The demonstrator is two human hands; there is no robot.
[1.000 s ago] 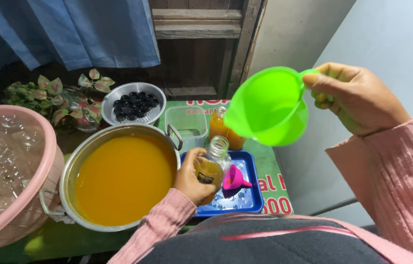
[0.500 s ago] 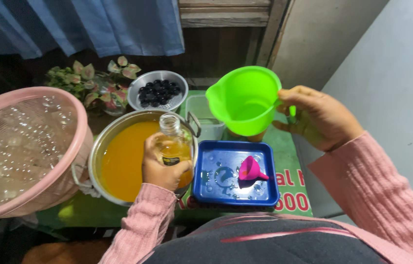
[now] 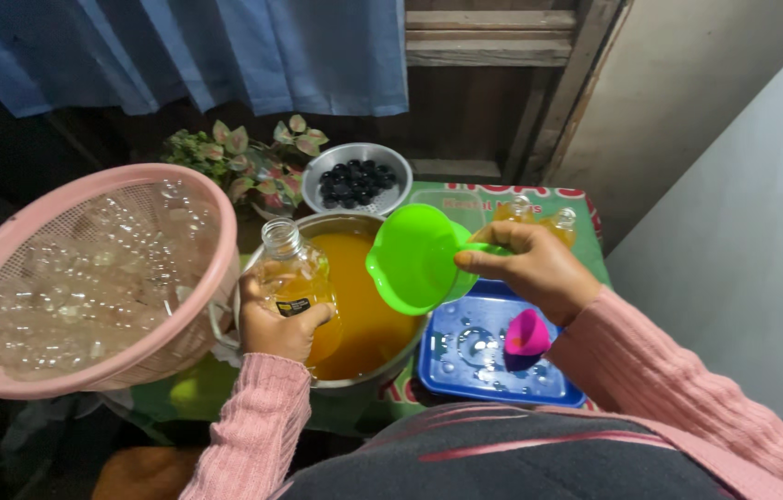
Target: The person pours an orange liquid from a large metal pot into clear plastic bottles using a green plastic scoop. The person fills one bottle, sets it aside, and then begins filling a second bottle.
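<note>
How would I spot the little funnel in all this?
Start at the big steel pot of orange liquid; just right of it lies a wet blue tray. The funnel sits on that tray below the right hand, small and bright pink, unlike the large green jug that hand holds.

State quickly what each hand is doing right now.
Left hand: closed around a small clear bottle of orange liquid.
Right hand: closed on the handle of a green scoop.
</note>
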